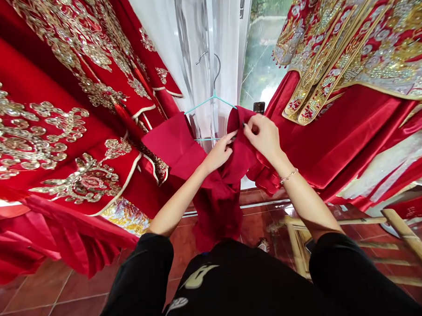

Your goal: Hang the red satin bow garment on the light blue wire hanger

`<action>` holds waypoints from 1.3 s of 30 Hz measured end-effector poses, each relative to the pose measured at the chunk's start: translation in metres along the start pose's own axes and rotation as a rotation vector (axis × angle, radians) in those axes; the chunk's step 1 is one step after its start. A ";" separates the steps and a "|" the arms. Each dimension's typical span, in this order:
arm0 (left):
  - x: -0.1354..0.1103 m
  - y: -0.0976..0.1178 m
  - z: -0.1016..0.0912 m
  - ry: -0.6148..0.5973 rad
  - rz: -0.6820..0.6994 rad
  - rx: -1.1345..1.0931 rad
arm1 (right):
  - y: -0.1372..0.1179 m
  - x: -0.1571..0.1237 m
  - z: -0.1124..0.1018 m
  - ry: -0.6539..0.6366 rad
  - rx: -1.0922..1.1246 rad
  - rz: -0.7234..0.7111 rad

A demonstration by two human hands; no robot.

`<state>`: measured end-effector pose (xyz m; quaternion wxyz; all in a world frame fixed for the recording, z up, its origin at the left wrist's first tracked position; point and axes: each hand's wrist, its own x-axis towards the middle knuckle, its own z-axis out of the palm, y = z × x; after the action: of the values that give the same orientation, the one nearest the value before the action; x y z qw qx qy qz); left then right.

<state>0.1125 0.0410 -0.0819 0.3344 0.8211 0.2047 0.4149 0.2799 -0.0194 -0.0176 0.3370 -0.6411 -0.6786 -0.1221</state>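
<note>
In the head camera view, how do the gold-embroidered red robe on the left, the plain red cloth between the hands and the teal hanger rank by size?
1. Gold-embroidered red robe
2. Plain red cloth
3. Teal hanger

The cloth is nearer the camera, so its rank against the hanger is less sure.

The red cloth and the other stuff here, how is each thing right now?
Left hand, pinching the plain red garment
Right hand, pinching the same garment's upper edge
Plain red garment, bunched and hanging down
Teal hanger, upright, arms reaching into the garment
Gold-embroidered red robe, spread out, hanging
White curtain, hanging in folds
</note>
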 end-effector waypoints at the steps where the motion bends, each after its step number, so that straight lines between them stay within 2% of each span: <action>1: -0.014 0.014 -0.007 0.045 0.014 0.134 | 0.000 -0.001 0.003 0.074 0.015 0.047; 3: -0.035 0.042 -0.024 0.204 0.005 0.409 | -0.005 0.001 0.014 0.192 0.015 0.127; 5: -0.045 0.061 -0.040 0.429 -0.050 0.638 | -0.014 0.006 0.030 0.197 0.000 0.156; 7: -0.043 0.064 -0.053 0.624 -0.135 0.785 | -0.024 0.009 0.046 0.148 0.003 0.172; 9: -0.037 0.052 -0.062 0.714 -0.240 0.830 | -0.030 0.008 0.058 0.122 0.022 0.206; 11: -0.032 0.033 -0.068 0.704 -0.310 0.802 | -0.030 0.007 0.063 0.127 0.035 0.239; 14: -0.031 0.014 -0.079 0.645 -0.272 0.761 | -0.018 0.005 0.063 0.153 0.026 0.271; 20: -0.039 0.010 -0.123 0.551 -0.212 0.724 | 0.003 0.007 0.059 0.124 0.003 0.253; 22: -0.042 0.010 -0.130 0.547 -0.217 0.728 | 0.006 0.006 0.057 0.095 -0.001 0.220; 30: -0.035 0.008 -0.108 0.608 -0.282 0.860 | 0.004 0.000 0.047 0.059 0.023 0.180; 35: -0.033 0.001 -0.124 0.521 -0.174 0.816 | 0.008 -0.001 0.036 0.022 0.003 0.166; 39: -0.040 0.003 -0.132 0.464 -0.150 0.807 | 0.012 -0.002 0.033 -0.044 -0.038 0.158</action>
<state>-0.0181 0.0645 -0.0439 -0.0372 0.7540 0.4776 0.4495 0.2815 0.0007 -0.0465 0.3184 -0.7015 -0.6306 -0.0940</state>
